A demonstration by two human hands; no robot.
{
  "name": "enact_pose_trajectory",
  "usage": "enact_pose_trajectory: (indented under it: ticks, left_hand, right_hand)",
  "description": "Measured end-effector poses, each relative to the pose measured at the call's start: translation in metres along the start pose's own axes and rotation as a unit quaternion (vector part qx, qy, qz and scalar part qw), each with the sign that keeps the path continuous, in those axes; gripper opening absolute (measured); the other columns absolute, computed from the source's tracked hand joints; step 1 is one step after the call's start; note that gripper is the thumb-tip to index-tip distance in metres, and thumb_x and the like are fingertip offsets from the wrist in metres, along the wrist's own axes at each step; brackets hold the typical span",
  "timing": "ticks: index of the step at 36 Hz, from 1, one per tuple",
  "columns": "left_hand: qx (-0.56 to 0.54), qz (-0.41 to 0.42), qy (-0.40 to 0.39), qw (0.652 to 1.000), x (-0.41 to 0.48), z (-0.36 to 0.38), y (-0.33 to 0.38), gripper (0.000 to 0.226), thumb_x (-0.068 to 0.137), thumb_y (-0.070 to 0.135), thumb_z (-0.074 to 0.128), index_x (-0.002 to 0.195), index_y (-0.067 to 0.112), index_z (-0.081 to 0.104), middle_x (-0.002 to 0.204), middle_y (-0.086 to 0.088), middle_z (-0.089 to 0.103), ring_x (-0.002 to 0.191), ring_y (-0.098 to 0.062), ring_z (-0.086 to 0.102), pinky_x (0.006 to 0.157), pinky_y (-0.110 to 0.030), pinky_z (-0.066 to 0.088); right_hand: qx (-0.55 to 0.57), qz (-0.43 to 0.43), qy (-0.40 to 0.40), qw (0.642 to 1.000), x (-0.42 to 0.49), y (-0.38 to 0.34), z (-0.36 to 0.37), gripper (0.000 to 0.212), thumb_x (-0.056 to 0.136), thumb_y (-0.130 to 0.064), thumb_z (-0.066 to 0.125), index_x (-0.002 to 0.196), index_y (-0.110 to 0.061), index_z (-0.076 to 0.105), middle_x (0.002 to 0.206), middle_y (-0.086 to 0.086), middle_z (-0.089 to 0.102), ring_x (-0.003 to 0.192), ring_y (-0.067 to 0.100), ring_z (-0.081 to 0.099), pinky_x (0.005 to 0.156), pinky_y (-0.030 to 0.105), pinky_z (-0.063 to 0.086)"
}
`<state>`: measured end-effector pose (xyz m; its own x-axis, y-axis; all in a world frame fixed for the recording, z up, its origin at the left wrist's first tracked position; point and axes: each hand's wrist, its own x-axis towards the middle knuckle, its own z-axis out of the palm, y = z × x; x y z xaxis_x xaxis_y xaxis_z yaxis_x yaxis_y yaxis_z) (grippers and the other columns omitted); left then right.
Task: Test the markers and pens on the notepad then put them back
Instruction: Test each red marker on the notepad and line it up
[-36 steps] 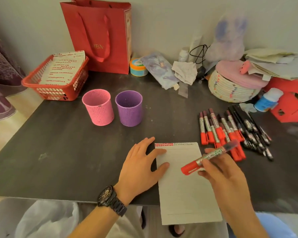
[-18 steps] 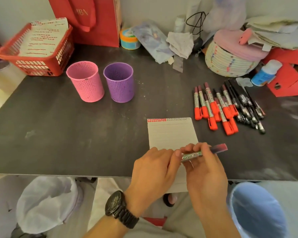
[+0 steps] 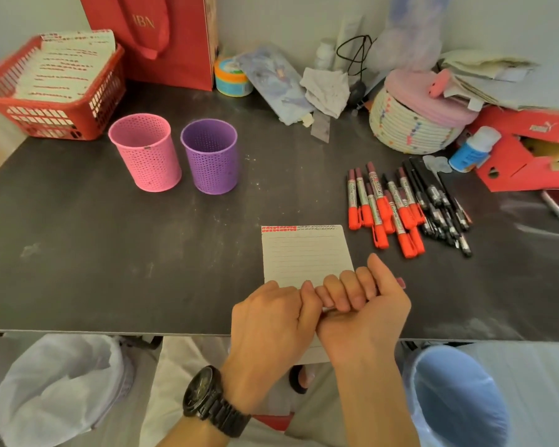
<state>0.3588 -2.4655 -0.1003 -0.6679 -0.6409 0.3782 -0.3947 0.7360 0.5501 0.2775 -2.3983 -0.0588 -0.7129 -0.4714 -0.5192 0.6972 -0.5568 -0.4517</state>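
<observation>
fingers [image 3: 346, 291] of right hand [image 3: 365, 317] wrap marker [image 3: 400, 282]; left hand [image 3: 271, 324] pinches its end.

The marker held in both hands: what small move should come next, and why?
Probably pull the hands apart to uncap it. The right hand grips the marker, only its dark end showing; the left hand curls at its other end, hidden from view. They meet over the notepad, whose lined page looks unmarked.
</observation>
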Motion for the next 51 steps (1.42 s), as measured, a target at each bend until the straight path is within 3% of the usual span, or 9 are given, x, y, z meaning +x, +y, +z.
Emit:
enact_pose_trajectory:
  ticks: [10, 16, 22, 29, 34, 38, 42, 46, 51]
  left_hand:
    - [-0.008, 0.006, -0.054, 0.999, 0.002, -0.001, 0.01, 0.053, 0.096, 0.033, 0.04, 0.045, 0.021, 0.03, 0.04, 0.01, 0.025, 0.042, -0.009, 0.025, 0.039, -0.021, 0.019]
    - [-0.13, -0.224, -0.141, 0.956, 0.002, -0.017, -0.036, 0.063, 0.102, 0.033, 0.039, 0.041, 0.028, 0.053, 0.036, 0.005, 0.045, 0.038, -0.011, 0.041, 0.049, -0.03, 0.033]
    - [-0.179, -0.2, 0.02, 0.963, 0.025, -0.043, -0.062, 0.076, 0.09, 0.073, 0.021, 0.056, 0.009, 0.044, 0.047, -0.006, 0.048, 0.046, -0.019, 0.045, 0.053, -0.041, 0.04]
    - [-0.014, -0.045, -0.127, 0.991, 0.046, -0.027, -0.074, 0.048, 0.082, 0.079, 0.037, 0.103, 0.04, 0.056, 0.097, 0.025, 0.057, 0.095, -0.001, 0.053, 0.081, -0.023, 0.046]
    - [0.05, 0.029, -0.183, 0.981, 0.041, -0.018, -0.08, 0.062, 0.085, 0.075, 0.04, 0.132, 0.036, 0.05, 0.139, 0.019, 0.052, 0.133, -0.005, 0.042, 0.111, -0.024, 0.02]
    - [0.06, 0.051, -0.169, 0.983, 0.036, -0.018, -0.079, 0.057, 0.086, 0.073, 0.045, 0.129, 0.036, 0.053, 0.134, 0.021, 0.057, 0.131, -0.001, 0.038, 0.11, -0.023, 0.019]
    - [0.044, 0.057, -0.162, 0.984, 0.033, -0.02, -0.08, 0.055, 0.087, 0.071, 0.048, 0.127, 0.034, 0.055, 0.131, 0.019, 0.058, 0.128, -0.002, 0.041, 0.109, -0.024, 0.022]
    - [0.039, 0.065, -0.163, 0.984, 0.034, -0.02, -0.08, 0.054, 0.088, 0.069, 0.05, 0.126, 0.032, 0.056, 0.13, 0.018, 0.059, 0.13, -0.005, 0.044, 0.111, -0.024, 0.022]
    - [0.029, 0.065, -0.168, 0.983, 0.035, -0.021, -0.081, 0.053, 0.088, 0.067, 0.052, 0.124, 0.03, 0.058, 0.129, 0.016, 0.06, 0.131, -0.007, 0.045, 0.112, -0.025, 0.022]
  right_hand:
    - [-0.012, 0.017, -0.073, 0.997, 0.004, -0.01, -0.011, 0.05, 0.081, -0.025, 0.06, 0.047, -0.023, 0.024, 0.04, -0.005, 0.017, 0.037, 0.013, 0.014, 0.038, 0.028, 0.023]
    - [0.006, -0.086, -0.17, 0.982, 0.023, -0.083, -0.032, 0.049, 0.088, -0.028, 0.055, 0.05, -0.025, 0.023, 0.043, -0.006, 0.015, 0.038, 0.01, 0.01, 0.037, 0.024, 0.02]
    - [-0.01, -0.071, -0.19, 0.979, 0.047, -0.101, -0.033, 0.048, 0.102, -0.034, 0.047, 0.055, -0.025, 0.036, 0.046, -0.009, 0.031, 0.043, 0.006, 0.027, 0.05, 0.021, 0.028]
    - [-0.144, -0.044, -0.116, 0.982, 0.055, -0.071, -0.017, 0.047, 0.089, -0.062, 0.052, 0.076, -0.02, 0.067, 0.084, 0.001, 0.065, 0.077, 0.017, 0.062, 0.081, 0.033, 0.047]
    - [-0.3, -0.029, -0.143, 0.943, 0.059, -0.055, -0.001, 0.071, 0.084, -0.074, 0.043, 0.099, -0.011, 0.074, 0.071, 0.009, 0.061, 0.055, 0.016, 0.053, 0.05, 0.028, 0.047]
    - [-0.423, -0.074, -0.178, 0.885, 0.064, -0.038, 0.015, 0.052, 0.085, -0.061, 0.057, 0.096, -0.014, 0.076, 0.077, 0.014, 0.07, 0.062, 0.019, 0.064, 0.054, 0.029, 0.055]
    - [-0.498, -0.141, -0.18, 0.837, 0.075, -0.018, 0.032, 0.03, 0.081, -0.047, 0.075, 0.076, -0.019, 0.067, 0.059, 0.005, 0.06, 0.051, 0.016, 0.057, 0.047, 0.026, 0.047]
    - [-0.532, -0.152, -0.18, 0.814, 0.09, -0.003, 0.044, 0.015, 0.084, -0.037, 0.07, 0.075, -0.025, 0.068, 0.059, 0.006, 0.065, 0.05, 0.017, 0.061, 0.047, 0.027, 0.05]
    - [-0.572, -0.215, -0.156, 0.776, 0.102, 0.014, 0.038, 0.026, 0.09, -0.036, 0.073, 0.068, -0.027, 0.062, 0.057, 0.005, 0.066, 0.046, 0.013, 0.061, 0.045, 0.022, 0.049]
